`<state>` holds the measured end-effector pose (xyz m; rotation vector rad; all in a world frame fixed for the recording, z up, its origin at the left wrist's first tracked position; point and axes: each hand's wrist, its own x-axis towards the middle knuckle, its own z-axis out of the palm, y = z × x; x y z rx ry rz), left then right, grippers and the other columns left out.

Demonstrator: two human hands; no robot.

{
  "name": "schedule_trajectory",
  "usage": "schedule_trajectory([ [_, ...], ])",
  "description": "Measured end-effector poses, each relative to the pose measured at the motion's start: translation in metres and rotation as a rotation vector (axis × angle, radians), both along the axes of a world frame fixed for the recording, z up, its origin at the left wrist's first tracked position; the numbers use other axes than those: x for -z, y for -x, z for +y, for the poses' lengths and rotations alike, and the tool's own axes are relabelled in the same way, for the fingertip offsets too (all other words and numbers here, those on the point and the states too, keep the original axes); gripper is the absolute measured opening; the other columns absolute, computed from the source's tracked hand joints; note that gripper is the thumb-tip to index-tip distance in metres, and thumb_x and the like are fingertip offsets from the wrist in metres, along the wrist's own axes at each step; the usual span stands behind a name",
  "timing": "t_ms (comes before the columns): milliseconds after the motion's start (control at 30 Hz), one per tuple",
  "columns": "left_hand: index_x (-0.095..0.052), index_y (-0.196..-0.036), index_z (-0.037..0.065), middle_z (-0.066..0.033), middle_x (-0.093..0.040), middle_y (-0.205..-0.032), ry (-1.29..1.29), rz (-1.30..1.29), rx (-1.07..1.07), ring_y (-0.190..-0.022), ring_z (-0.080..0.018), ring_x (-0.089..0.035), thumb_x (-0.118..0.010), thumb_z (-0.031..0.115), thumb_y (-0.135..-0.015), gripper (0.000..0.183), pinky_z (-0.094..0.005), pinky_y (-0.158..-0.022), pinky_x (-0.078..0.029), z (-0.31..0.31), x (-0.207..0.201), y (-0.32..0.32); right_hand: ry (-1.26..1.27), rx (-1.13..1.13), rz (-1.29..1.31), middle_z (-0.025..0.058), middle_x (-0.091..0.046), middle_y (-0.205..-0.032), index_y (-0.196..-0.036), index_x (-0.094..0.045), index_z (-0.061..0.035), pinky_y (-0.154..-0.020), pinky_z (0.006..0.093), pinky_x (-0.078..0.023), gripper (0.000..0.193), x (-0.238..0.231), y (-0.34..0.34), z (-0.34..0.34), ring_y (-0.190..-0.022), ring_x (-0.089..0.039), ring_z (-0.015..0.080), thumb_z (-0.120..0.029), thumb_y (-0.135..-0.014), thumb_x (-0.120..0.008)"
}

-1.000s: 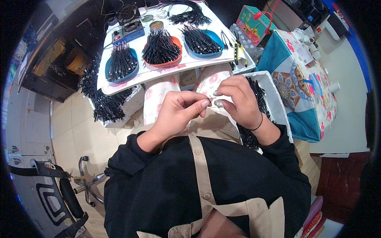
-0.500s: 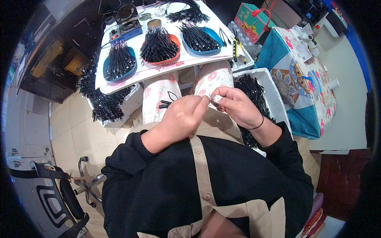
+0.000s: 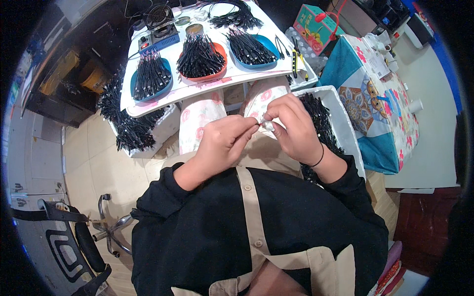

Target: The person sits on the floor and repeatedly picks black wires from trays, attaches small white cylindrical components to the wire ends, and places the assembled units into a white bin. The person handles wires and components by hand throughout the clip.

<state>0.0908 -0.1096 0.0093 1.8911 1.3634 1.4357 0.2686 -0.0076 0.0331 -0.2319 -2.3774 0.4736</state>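
In front of my lap my two hands nearly meet. My left hand [image 3: 221,142] is closed in a pinch on a thin wire [image 3: 258,124], whose reddish end pokes out past the fingertips; the rest of it is hidden behind the hand. Between the thumb and fingers of my right hand [image 3: 302,138] sits a small whitish lump [image 3: 268,126], right at the wire's end. What the lump is made of cannot be made out. Both forearms are in black sleeves, and the right wrist wears a thin dark band.
Ahead, a white table [image 3: 197,87] bears black cables in a left blue tray [image 3: 167,66], an orange tray [image 3: 223,72] and a right blue tray [image 3: 269,60]. Yellow-black pliers [image 3: 295,64] and a small fan [image 3: 160,19] lie there too. White foam boxes [image 3: 345,121] of cables flank my legs.
The black cable ends that hung beside my left hand are now out of sight. My left hand has turned slightly, and my right fingers have shifted over the whitish lump, showing more of it.
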Motion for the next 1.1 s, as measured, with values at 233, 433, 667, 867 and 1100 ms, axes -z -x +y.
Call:
schedule_trajectory([
  [233,-0.066,-0.093,-0.006,-0.0052,-0.064,-0.077,0.269,-0.509,0.258,-0.065,-0.0076,-0.057,-0.062,0.002,-0.087,0.010,-0.0201,-0.054,-0.043,-0.008,0.004,0.012,0.355,-0.182,-0.052,0.0119,-0.060,-0.102,-0.104,-0.059,-0.0017,-0.076,0.0363,-0.049,0.021,-0.011,-0.010,0.003,-0.092,-0.059,0.0260,-0.005,-0.083,-0.061],
  [433,-0.064,-0.094,-0.004,-0.0050,-0.064,-0.079,0.317,-0.548,0.338,-0.068,-0.0069,-0.057,-0.061,0.006,-0.090,0.012,-0.0201,-0.057,-0.044,-0.006,0.005,0.013,0.210,-0.181,-0.033,0.0118,-0.060,-0.085,-0.091,-0.057,-0.0019,-0.074,0.0402,-0.047,0.021,-0.012,0.000,-0.004,-0.082,-0.059,0.0329,0.001,-0.073,-0.067],
  [667,-0.061,-0.098,-0.005,-0.0040,-0.060,-0.078,0.334,-0.839,0.379,-0.066,-0.0069,-0.053,-0.060,0.006,-0.091,0.013,-0.0199,-0.058,-0.042,-0.007,0.016,0.006,0.033,-0.035,0.020,0.0125,-0.060,-0.088,-0.092,-0.058,-0.0014,-0.073,0.0397,-0.047,0.021,-0.008,-0.008,0.006,-0.081,-0.059,0.0323,0.004,-0.072,-0.063],
  [867,-0.060,-0.099,-0.004,-0.0058,-0.059,-0.078,0.324,-1.093,0.444,-0.065,-0.0101,-0.053,-0.059,0.003,-0.090,0.012,-0.0220,-0.058,-0.041,-0.004,0.020,0.001,0.066,0.005,0.035,0.0136,-0.063,-0.096,-0.103,-0.062,-0.0022,-0.080,0.0381,-0.048,0.026,-0.004,-0.007,0.011,-0.090,-0.061,0.0314,0.000,-0.077,-0.064],
  [1100,-0.061,-0.099,-0.003,-0.0063,-0.061,-0.080,0.338,-1.023,0.435,-0.068,-0.0097,-0.055,-0.060,0.004,-0.090,0.012,-0.0221,-0.061,-0.045,-0.004,0.021,0.004,0.337,-0.184,0.108,0.0118,-0.062,-0.091,-0.092,-0.063,-0.0007,-0.071,0.0323,-0.049,0.014,-0.003,0.006,-0.004,-0.081,-0.061,0.0259,-0.001,-0.078,-0.065],
])
